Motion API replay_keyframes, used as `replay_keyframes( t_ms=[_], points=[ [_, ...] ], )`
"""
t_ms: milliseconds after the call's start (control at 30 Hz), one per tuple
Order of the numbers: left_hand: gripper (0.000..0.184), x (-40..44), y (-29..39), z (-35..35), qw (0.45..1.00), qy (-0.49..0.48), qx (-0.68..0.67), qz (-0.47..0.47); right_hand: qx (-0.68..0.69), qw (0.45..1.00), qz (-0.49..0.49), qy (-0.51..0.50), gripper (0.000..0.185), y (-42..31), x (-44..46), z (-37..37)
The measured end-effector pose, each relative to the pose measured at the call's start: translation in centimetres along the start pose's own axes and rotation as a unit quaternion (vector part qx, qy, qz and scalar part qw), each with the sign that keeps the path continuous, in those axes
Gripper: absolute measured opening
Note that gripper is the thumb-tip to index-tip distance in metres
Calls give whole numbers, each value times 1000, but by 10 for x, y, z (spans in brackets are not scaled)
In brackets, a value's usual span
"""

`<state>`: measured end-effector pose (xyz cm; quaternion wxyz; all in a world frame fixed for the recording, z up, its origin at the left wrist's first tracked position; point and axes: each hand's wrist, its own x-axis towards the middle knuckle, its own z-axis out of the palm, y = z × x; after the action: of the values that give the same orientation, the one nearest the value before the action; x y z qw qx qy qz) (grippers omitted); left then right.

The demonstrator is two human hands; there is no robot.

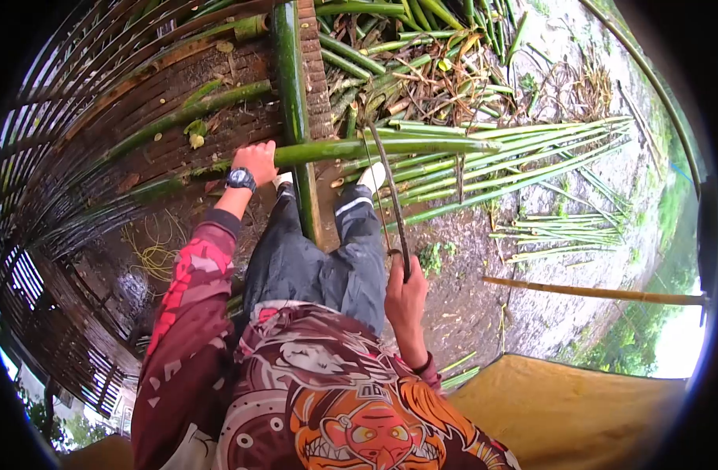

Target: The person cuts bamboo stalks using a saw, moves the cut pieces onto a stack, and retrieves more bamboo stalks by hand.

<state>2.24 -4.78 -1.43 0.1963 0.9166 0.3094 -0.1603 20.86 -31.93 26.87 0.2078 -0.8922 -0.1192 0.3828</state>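
A green bamboo pole [422,146] lies across a thicker green bamboo beam [290,86]. My left hand [257,163], with a watch on its wrist, is closed over the pole just left of the beam. In my right hand [406,296] is the handle end of a bow saw [390,184], with the fingers wrapped round it. The saw's curved frame reaches up past the pole, and its thin blade runs beside the frame, at the pole right of the beam. Whether the blade has cut into the pole cannot be made out.
Cut bamboo poles [453,176] lie in a bundle at the right, with a pile of shorter pieces [563,233] beyond. Bamboo slats [92,102] stand at the left. A yellow-brown tarp [563,407] hangs at the lower right. My feet are beside the beam.
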Motion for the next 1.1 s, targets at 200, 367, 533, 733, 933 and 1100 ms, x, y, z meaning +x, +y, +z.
replay_keyframes(
  t_ms=[200, 367, 533, 733, 933, 1100],
  points=[
    [37, 5, -1, -1, 1000, -17, 1, 6, 19, 990, -126, 57, 33, -16, 162, 85],
    [41, -7, 3, 5, 1000, -24, 7, -7, -7, 999, 31, -19, 30, -8, 9, 2],
    [43, 0, 0, 3, 1000, 15, 15, -1, -6, 996, -69, 58, 32, 17, 97, 61],
    [38, 1, -1, 2, 1000, 13, 16, 5, 26, 995, -83, 59, 28, 7, 69, 44],
    [41, 2, 2, -8, 1000, -24, 16, -6, -3, 995, -70, 71, 29, 13, 64, 45],
    [38, -7, 7, 5, 1000, -5, 2, -6, 22, 990, -122, 63, 34, 12, 124, 79]
  ],
)
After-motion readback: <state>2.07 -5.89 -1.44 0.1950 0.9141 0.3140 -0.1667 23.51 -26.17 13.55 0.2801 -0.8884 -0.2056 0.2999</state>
